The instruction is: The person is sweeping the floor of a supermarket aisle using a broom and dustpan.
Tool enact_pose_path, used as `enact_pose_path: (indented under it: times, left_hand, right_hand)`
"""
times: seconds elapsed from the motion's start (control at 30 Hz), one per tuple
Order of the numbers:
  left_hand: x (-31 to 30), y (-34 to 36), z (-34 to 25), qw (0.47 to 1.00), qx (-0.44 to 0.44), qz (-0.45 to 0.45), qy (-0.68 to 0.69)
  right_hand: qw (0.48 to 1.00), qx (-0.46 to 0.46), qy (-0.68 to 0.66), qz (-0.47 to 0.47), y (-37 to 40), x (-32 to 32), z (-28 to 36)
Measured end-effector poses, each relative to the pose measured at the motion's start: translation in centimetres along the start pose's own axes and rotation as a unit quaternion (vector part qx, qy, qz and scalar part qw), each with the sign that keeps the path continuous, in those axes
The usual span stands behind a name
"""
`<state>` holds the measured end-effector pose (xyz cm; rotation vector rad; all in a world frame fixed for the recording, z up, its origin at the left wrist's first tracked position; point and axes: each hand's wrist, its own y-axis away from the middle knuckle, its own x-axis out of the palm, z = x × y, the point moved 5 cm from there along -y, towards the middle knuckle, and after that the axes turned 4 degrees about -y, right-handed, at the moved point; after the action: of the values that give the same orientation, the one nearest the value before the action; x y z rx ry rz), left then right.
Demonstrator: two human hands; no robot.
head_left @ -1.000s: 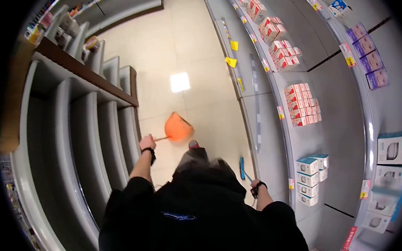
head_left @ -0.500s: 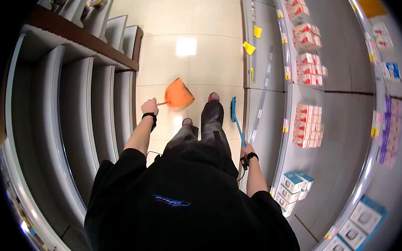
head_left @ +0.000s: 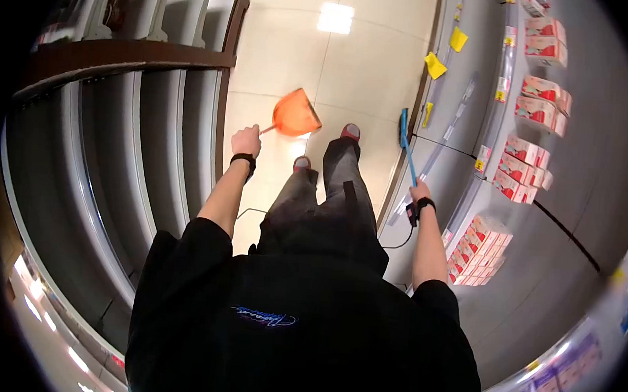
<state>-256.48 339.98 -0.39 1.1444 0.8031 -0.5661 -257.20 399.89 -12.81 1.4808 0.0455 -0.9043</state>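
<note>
My left hand point(head_left: 246, 141) grips the thin handle of an orange dustpan point(head_left: 295, 114), which hangs just above the tiled floor point(head_left: 349, 70) ahead of my feet. In my right hand point(head_left: 420, 193) is the blue handle of a broom point(head_left: 407, 144); its brush head sits low beside the base of the right shelving. Both wrists wear black bands. My legs and red-toed shoes point(head_left: 350, 132) stand between the two tools in a shop aisle.
Grey empty shelves point(head_left: 116, 171) topped by a brown board run along the left. Shelving on the right carries red and white boxes point(head_left: 525, 161) and yellow tags point(head_left: 435, 65). A thin cable point(head_left: 249, 212) lies on the floor by my left leg.
The view has swung left and tilted. Dustpan and broom have stayed in my hands and shifted forward along the aisle, with my right foot stepping ahead.
</note>
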Motion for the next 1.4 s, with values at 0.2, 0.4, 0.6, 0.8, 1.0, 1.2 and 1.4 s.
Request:
enact_pose_path:
  times: [0.2,0.4,0.6,0.8,1.0,1.2,1.4]
  left_hand:
    - [-1.3,-1.4,-0.4,0.999,-0.031,0.023,0.01]
    - [-2.7,-2.9,-1.4,0.997,-0.039,0.068,-0.016]
    - [-2.4,-3.8,-1.9,0.997,-0.035,0.061,-0.011]
    - [-1.3,-3.8,-1.0,0.998,-0.042,0.043,0.005]
    - [-0.4,-2.9,-0.4,0.998,-0.046,0.052,0.001]
    - [0.4,-1.9,0.0,0.998,-0.044,0.033,0.011]
    - [0.5,-0.9,0.1,0.999,-0.04,0.025,0.008]
  right_hand:
    - [0.998,0.015,0.031,0.046,-7.6,-3.5,5.7]
    - [0.995,-0.056,0.071,0.036,-9.1,-2.6,14.5]
    - [0.989,-0.097,0.094,0.065,-3.4,3.0,23.3]
    - [0.951,-0.216,0.136,0.174,0.9,9.7,29.7]
    - [0.915,-0.286,0.076,0.273,1.4,8.5,30.7]
    - [0.949,-0.243,0.08,0.185,-0.7,1.2,25.8]
    - [0.965,-0.208,0.148,0.059,-5.0,-2.8,22.3]
